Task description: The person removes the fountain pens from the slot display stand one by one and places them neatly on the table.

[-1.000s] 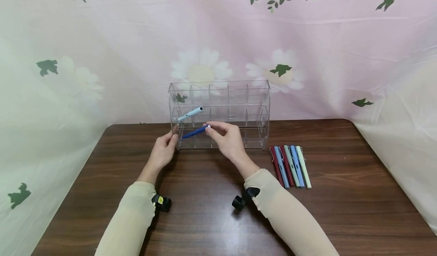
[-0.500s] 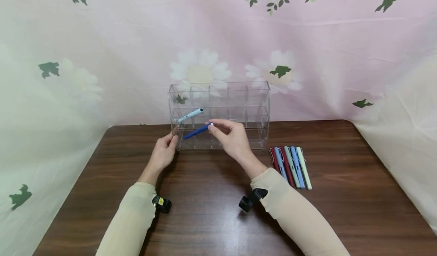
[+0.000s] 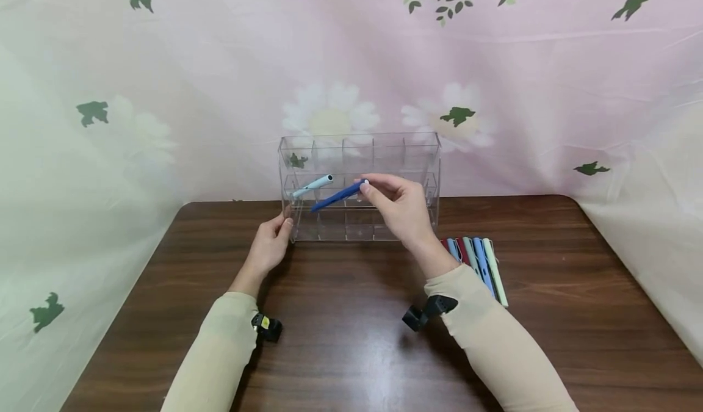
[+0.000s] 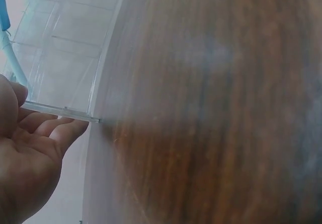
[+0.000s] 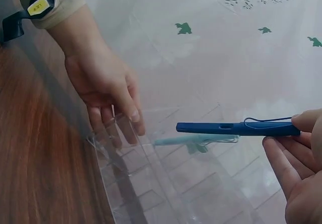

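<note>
A clear acrylic organizer (image 3: pixel 384 149) with several compartments stands at the back of the wooden table (image 3: pixel 340 339). My right hand (image 3: pixel 403 207) pinches a dark blue pen (image 3: pixel 336 197) by its cap end, level with the middle row, tip pointing left; the right wrist view shows this dark blue pen (image 5: pixel 236 128) in the air in front of the organizer (image 5: pixel 176 183). A light blue pen (image 3: pixel 312 185) leans in a left compartment. My left hand (image 3: pixel 270 246) touches the organizer's lower left corner (image 4: pixel 65 114), fingers (image 4: pixel 53 128) straight against it.
Several pens (image 3: pixel 478 262) in red, blue and pale green lie side by side on the table right of the organizer, partly behind my right wrist. A flowered cloth backdrop (image 3: pixel 165 64) hangs behind and to both sides.
My right hand has lifted the dark blue pen up and to the right, from the bottom row to the middle row. My left hand stayed at the organizer's corner.
</note>
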Available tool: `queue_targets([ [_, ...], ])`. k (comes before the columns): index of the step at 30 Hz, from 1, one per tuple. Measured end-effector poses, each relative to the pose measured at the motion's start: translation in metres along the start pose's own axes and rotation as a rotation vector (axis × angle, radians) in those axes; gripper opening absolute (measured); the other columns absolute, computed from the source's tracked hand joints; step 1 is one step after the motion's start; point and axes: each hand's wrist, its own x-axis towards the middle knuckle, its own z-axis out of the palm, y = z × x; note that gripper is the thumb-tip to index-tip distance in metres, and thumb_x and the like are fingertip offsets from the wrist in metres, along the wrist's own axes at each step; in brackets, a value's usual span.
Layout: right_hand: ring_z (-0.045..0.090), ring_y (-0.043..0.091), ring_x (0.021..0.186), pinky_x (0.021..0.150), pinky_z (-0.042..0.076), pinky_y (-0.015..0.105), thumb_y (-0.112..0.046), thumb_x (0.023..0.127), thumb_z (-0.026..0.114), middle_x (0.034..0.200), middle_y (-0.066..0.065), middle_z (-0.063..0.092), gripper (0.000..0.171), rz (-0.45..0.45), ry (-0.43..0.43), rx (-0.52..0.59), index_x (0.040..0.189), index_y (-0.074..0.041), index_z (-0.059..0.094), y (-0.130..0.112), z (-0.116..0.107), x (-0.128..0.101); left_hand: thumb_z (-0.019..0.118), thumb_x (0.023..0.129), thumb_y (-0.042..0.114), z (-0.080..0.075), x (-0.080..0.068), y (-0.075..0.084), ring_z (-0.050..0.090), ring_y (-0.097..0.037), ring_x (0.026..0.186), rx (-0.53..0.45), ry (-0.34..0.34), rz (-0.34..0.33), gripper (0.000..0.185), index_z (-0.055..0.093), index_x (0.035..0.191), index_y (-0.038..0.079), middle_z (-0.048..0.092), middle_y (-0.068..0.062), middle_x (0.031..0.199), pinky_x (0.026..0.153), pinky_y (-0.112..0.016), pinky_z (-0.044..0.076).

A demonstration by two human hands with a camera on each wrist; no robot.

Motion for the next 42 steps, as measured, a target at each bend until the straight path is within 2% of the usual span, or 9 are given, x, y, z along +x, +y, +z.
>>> queue_targets([
  [9, 0.071, 0.015, 0.083, 0.077, 0.057, 0.030, -0.010, 0.090, 0.065, 0.098, 0.020, 0.071, 0.024, 0.014, -0.001, -0.036, 0.110, 0.004, 0.068, -0.006, -0.012, -0.002, 0.043, 0.102, 0.030, -0.001, -0.001, 0.001, 0.050, -0.026, 0.122, 0.020, -0.003, 0.003, 0.047, 0.044, 0.142, 0.006, 0.051, -0.018, 0.137, 0.101, -0.047, 0.043],
  [16, 0.070, 0.030, 0.087, 0.077, 0.057, 0.030, -0.010, 0.090, 0.065, 0.099, 0.020, 0.071, 0.024, 0.002, 0.009, -0.041, 0.110, 0.003, 0.068, -0.010, -0.023, -0.002, 0.043, 0.102, 0.028, 0.000, 0.000, 0.002, 0.046, -0.027, 0.128, 0.022, -0.003, 0.026, 0.046, 0.043, 0.142, 0.004, 0.047, -0.016, 0.141, 0.104, -0.045, 0.040],
  [21, 0.070, 0.031, 0.086, 0.072, 0.056, 0.024, -0.009, 0.090, 0.065, 0.101, 0.021, 0.070, 0.024, -0.010, 0.024, -0.037, 0.110, 0.005, 0.068, -0.010, -0.030, -0.003, 0.043, 0.102, 0.029, 0.001, 0.002, 0.003, 0.048, -0.027, 0.127, 0.018, -0.003, 0.016, 0.046, 0.043, 0.142, 0.005, 0.047, -0.014, 0.142, 0.103, -0.045, 0.042],
  [25, 0.069, 0.033, 0.087, 0.074, 0.056, 0.026, -0.009, 0.090, 0.065, 0.102, 0.022, 0.070, 0.025, -0.020, 0.010, -0.018, 0.110, 0.006, 0.067, -0.009, -0.035, -0.005, 0.044, 0.102, 0.029, 0.001, 0.001, 0.003, 0.047, -0.027, 0.128, 0.019, 0.003, 0.009, 0.046, 0.043, 0.142, 0.006, 0.046, -0.012, 0.143, 0.104, -0.045, 0.040],
  [28, 0.070, 0.028, 0.086, 0.077, 0.056, 0.028, -0.011, 0.090, 0.065, 0.102, 0.019, 0.070, 0.025, -0.008, -0.005, -0.019, 0.110, 0.003, 0.068, -0.006, -0.040, -0.007, 0.044, 0.102, 0.028, 0.001, 0.000, 0.002, 0.045, -0.025, 0.128, 0.021, 0.003, 0.007, 0.046, 0.043, 0.142, 0.005, 0.046, -0.013, 0.142, 0.105, -0.044, 0.039],
  [29, 0.071, 0.026, 0.086, 0.078, 0.056, 0.030, -0.013, 0.090, 0.066, 0.101, 0.018, 0.071, 0.025, -0.001, -0.009, -0.019, 0.110, 0.002, 0.068, -0.003, -0.042, -0.007, 0.044, 0.102, 0.028, 0.001, -0.001, 0.002, 0.047, -0.025, 0.125, 0.019, -0.001, 0.002, 0.046, 0.042, 0.142, 0.006, 0.049, -0.016, 0.139, 0.104, -0.044, 0.040],
  [33, 0.071, 0.023, 0.086, 0.078, 0.056, 0.035, -0.020, 0.089, 0.068, 0.100, 0.010, 0.072, 0.028, 0.012, -0.012, -0.038, 0.111, -0.003, 0.069, 0.015, -0.049, -0.007, 0.043, 0.102, 0.031, 0.000, -0.002, 0.001, 0.047, -0.023, 0.123, 0.025, -0.004, 0.000, 0.048, 0.042, 0.142, 0.005, 0.046, -0.014, 0.142, 0.102, -0.044, 0.041],
  [38, 0.071, 0.024, 0.086, 0.079, 0.056, 0.032, -0.024, 0.088, 0.069, 0.100, 0.008, 0.072, 0.025, 0.025, 0.000, -0.040, 0.109, -0.011, 0.071, 0.025, -0.054, -0.008, 0.043, 0.102, 0.032, 0.000, -0.002, 0.000, 0.047, -0.024, 0.125, 0.029, -0.014, -0.006, 0.049, 0.042, 0.143, 0.005, 0.045, -0.014, 0.142, 0.104, -0.046, 0.040],
  [42, 0.071, 0.026, 0.085, 0.079, 0.056, 0.031, -0.025, 0.088, 0.069, 0.100, 0.008, 0.072, 0.024, 0.000, -0.007, -0.021, 0.108, -0.012, 0.072, 0.023, -0.055, -0.008, 0.043, 0.102, 0.034, 0.000, -0.001, 0.000, 0.047, -0.028, 0.126, 0.030, -0.008, -0.001, 0.049, 0.043, 0.142, 0.006, 0.048, -0.018, 0.140, 0.104, -0.047, 0.039],
])
